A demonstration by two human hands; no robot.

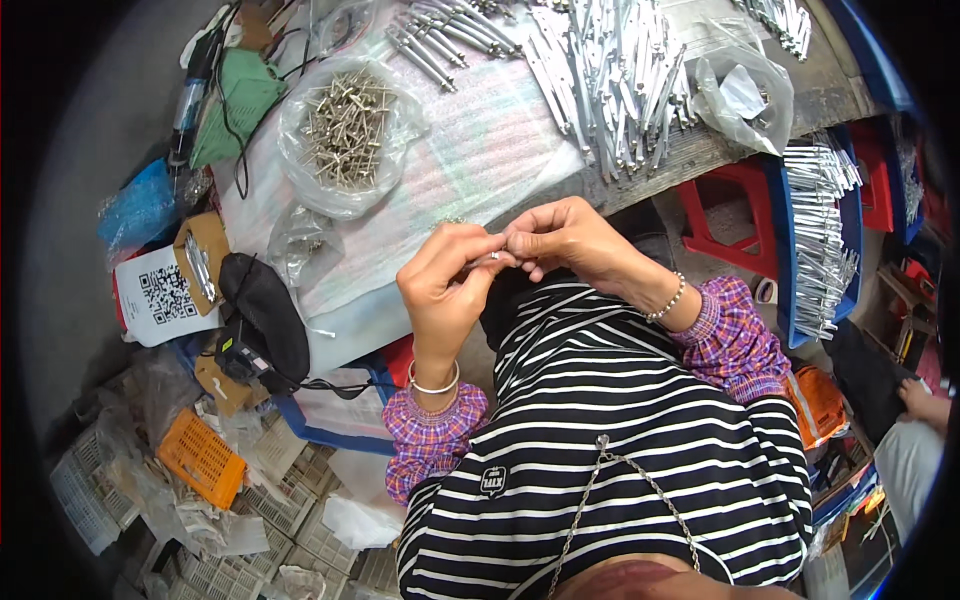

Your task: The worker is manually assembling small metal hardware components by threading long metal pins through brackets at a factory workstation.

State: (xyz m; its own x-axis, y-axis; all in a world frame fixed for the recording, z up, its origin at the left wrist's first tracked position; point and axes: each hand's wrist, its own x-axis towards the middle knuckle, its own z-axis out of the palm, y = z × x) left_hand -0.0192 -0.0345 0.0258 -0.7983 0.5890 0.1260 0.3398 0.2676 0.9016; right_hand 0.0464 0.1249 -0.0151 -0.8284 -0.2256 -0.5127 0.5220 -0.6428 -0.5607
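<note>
Evidently, both hands work at one small point, near the table's edge and in front of the striped shirt. The left hand is closed narrowly, with a small metal piece pinched between thumb and forefinger. The right hand meets it there, its fingertips also drawn together, and it seems to hold the same piece from the other side; the fingers cover most of it, so its exact shape cannot be told. Such a two-sided grip is probably chosen because the piece is tiny, and one hand can steady it while the other handles it.

Beyond the hands, the short metal screws lie heaped in a clear bag, whose mouth is spread wide, perhaps so that fingers may pick from it easily. It rests on a pale foam sheet, which likely protects the parts from scratches. Farther to the right, silvery metal strips are piled roughly in one direction, maybe for easy taking. Beside the table, the blue tray contains many similar long metal parts, and its raised walls presumably keep them together.
</note>
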